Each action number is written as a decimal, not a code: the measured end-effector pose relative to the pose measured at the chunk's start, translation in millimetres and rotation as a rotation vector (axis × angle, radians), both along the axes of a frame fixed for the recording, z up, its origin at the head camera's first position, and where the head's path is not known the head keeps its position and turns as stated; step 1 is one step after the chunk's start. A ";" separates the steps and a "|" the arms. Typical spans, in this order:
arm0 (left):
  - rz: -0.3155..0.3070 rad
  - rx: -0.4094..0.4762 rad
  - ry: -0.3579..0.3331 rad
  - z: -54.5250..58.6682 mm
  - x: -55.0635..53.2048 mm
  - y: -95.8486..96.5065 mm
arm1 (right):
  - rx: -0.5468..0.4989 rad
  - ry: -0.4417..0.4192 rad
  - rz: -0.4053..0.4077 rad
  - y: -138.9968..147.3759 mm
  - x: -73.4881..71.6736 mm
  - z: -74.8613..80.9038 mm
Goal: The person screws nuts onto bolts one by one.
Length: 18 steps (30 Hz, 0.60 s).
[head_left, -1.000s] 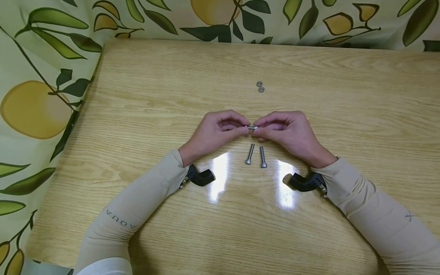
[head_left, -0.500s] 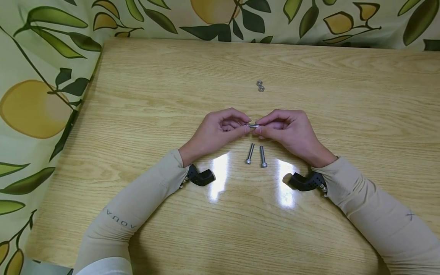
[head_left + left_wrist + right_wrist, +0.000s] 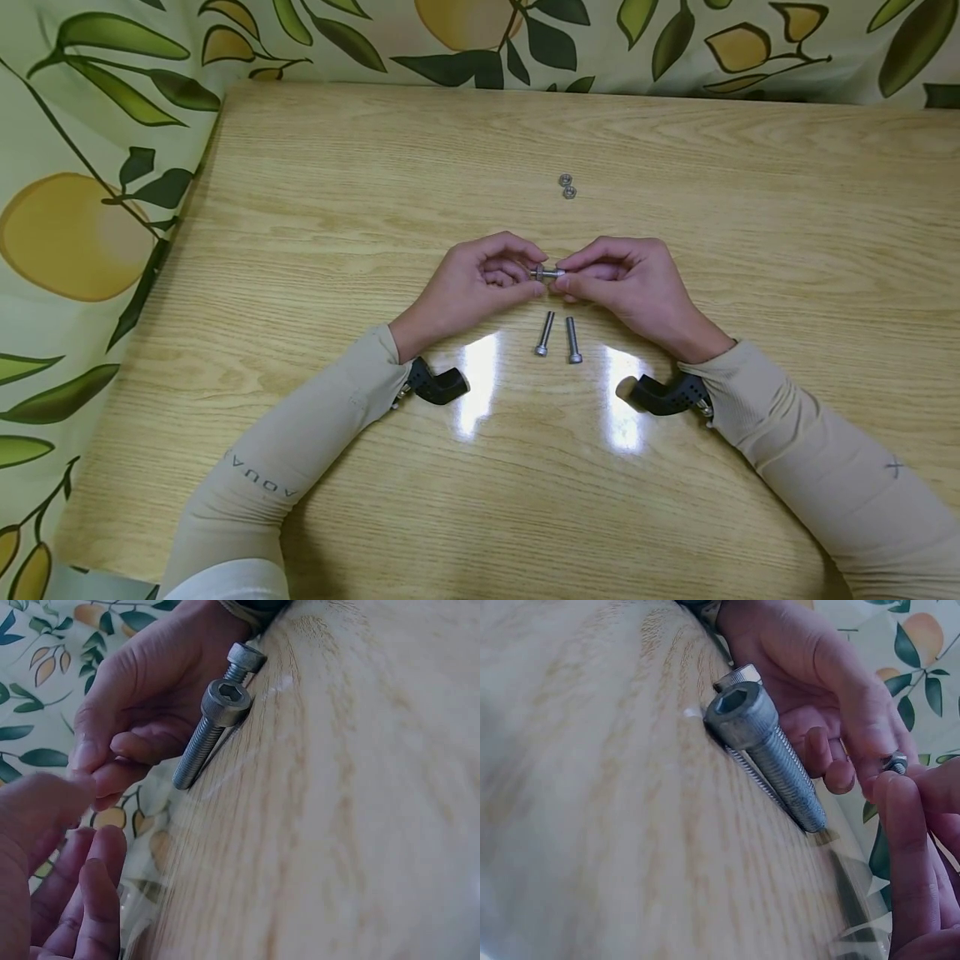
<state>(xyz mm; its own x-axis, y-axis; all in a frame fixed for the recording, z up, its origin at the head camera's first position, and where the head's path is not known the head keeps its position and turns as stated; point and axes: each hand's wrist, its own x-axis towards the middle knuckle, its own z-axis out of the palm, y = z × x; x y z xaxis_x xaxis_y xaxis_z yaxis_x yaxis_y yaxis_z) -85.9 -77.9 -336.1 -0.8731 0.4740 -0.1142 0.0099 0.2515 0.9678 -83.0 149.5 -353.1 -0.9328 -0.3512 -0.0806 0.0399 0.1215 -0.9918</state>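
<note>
My right hand [image 3: 630, 279] pinches a socket head bolt [image 3: 552, 273] between thumb and forefinger, its head end hidden by the fingertips. The bolt lies level and points left. A hex nut [image 3: 539, 272] sits around its shank; in the right wrist view the nut [image 3: 895, 760] shows between the two hands. My left hand [image 3: 480, 271] is at the nut, thumb and forefinger spread apart below and above it, other fingers loosely curled behind. Nearer me, two more socket head bolts, a left one [image 3: 545, 333] and a right one [image 3: 573, 340], lie on the table.
Two loose hex nuts [image 3: 567, 186] lie close together farther back on the wood-grain table [image 3: 337, 183]. A leaf-and-fruit patterned cloth [image 3: 322, 42] hangs along the back and left edges. Black wrist cameras [image 3: 438, 387] jut inward below both wrists.
My left thumb and forefinger have parted, so the nut on the bolt now shows between them. The right hand keeps its pinch nearly in place. The loose bolts and nuts stay where they lay.
</note>
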 end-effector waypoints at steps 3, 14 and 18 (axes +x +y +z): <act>0.003 -0.010 -0.007 0.5 0.1 0.2 | 0.003 -0.004 -0.002 -0.1 0.1 0.2; -0.003 -0.003 -0.006 -6.8 -2.7 -0.1 | 0.012 -0.005 0.005 0.6 0.1 0.0; -0.004 -0.003 -0.018 -17.9 -5.8 -0.9 | 0.008 -0.013 0.008 0.9 0.2 -0.1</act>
